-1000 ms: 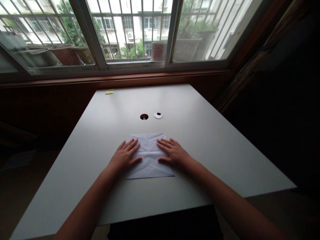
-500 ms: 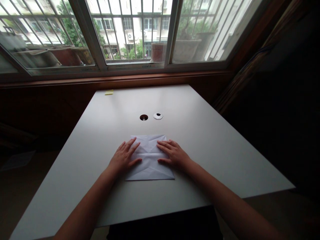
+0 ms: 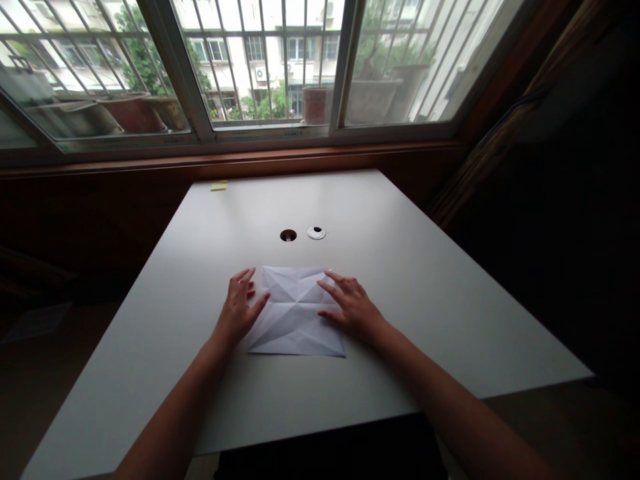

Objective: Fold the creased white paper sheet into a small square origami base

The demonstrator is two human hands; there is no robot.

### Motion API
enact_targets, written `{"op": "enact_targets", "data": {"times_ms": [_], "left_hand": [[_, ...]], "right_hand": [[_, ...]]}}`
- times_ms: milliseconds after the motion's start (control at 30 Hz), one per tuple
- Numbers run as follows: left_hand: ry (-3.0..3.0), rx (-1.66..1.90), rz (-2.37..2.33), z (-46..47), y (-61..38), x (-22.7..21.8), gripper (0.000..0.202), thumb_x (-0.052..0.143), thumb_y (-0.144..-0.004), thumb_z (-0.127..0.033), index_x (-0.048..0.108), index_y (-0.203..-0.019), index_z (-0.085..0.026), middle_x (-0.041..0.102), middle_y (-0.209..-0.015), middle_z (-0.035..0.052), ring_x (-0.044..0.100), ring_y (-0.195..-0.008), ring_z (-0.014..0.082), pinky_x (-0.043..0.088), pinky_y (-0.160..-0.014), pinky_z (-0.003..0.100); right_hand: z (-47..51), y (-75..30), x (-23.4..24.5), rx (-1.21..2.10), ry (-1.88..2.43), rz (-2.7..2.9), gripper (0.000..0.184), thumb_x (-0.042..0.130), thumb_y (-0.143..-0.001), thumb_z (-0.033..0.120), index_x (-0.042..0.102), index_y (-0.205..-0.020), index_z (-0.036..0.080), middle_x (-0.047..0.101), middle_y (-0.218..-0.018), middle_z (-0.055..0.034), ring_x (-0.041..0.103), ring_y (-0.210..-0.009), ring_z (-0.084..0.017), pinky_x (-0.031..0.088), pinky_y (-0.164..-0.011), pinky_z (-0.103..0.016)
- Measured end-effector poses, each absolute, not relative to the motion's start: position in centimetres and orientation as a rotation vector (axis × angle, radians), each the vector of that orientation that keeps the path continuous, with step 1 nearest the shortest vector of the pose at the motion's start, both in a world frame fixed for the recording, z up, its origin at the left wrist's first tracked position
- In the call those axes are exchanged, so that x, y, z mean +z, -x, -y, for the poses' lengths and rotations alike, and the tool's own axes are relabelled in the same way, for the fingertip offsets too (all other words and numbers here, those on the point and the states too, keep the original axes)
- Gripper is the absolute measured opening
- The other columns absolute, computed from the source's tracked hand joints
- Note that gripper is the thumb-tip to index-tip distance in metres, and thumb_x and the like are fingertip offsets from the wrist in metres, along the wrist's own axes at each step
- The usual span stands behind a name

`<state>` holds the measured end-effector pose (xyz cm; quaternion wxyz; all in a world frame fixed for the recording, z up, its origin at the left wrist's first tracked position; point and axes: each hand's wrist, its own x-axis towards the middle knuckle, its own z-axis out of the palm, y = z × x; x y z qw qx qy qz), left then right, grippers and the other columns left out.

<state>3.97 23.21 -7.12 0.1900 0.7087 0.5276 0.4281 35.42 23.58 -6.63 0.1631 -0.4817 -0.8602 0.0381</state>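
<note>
A square sheet of white paper (image 3: 295,327), marked with crossing creases, lies on the white table (image 3: 440,307) between my hands. Beside its left edge is my left hand (image 3: 239,303), fingers bent and thumb apart, the thumb tip over the paper's edge. My right hand (image 3: 351,305) is over the right edge with its fingers spread, their tips on or just above the sheet. Neither hand grips the paper. Part of the right edge is hidden under the right hand.
Beyond the paper, the tabletop has a round cable hole (image 3: 289,235) with a white round cover (image 3: 316,233) to its right. A yellow sticky note (image 3: 219,186) lies by the far left corner. A barred window (image 3: 265,67) is behind the table.
My left hand has drawn off the paper to the left, its fingers now more curled. The right hand's fingers have lifted and spread slightly. The sheet has shifted a little away from me.
</note>
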Motion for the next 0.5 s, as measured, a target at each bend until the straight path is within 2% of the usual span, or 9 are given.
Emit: {"op": "enact_targets", "data": {"times_ms": [167,333,500], "left_hand": [[-1.620,1.199,-1.340,-23.1,-4.7,-6.5,0.065,0.066,-0.085,-0.037,0.038,-0.143,-0.030,0.035,-0.145,0.0124,0.058,-0.119,0.0253,0.052,-0.099,0.046],[-1.209,1.147,-1.230,-23.3,-4.4,-5.9,0.072,0.070,-0.082,-0.037,0.035,-0.144,-0.027,0.045,-0.142,0.0156,0.051,-0.129,0.0326,0.045,-0.104,0.052],[-1.003,1.188,-0.932,-23.3,-4.1,-5.2,0.058,0.061,-0.087,-0.031,0.040,-0.142,-0.031,0.032,-0.156,0.0082,0.045,-0.135,0.0284,0.033,-0.116,0.048]], "right_hand": [[-23.6,-35.2,-6.5,0.173,1.418,2.561,0.068,0.045,-0.087,0.069,0.042,-0.145,0.034,0.037,-0.155,-0.0025,0.033,-0.136,-0.032,0.033,-0.109,-0.051],[-23.7,-35.2,-6.4,0.178,1.446,2.584,0.068,0.043,-0.088,0.069,0.041,-0.146,0.034,0.034,-0.157,-0.0019,0.027,-0.141,-0.032,0.029,-0.112,-0.052],[-23.8,-35.2,-6.5,0.202,1.456,2.597,0.068,0.042,-0.089,0.069,0.038,-0.147,0.035,0.030,-0.159,-0.0008,0.024,-0.144,-0.032,0.028,-0.113,-0.051]]}}
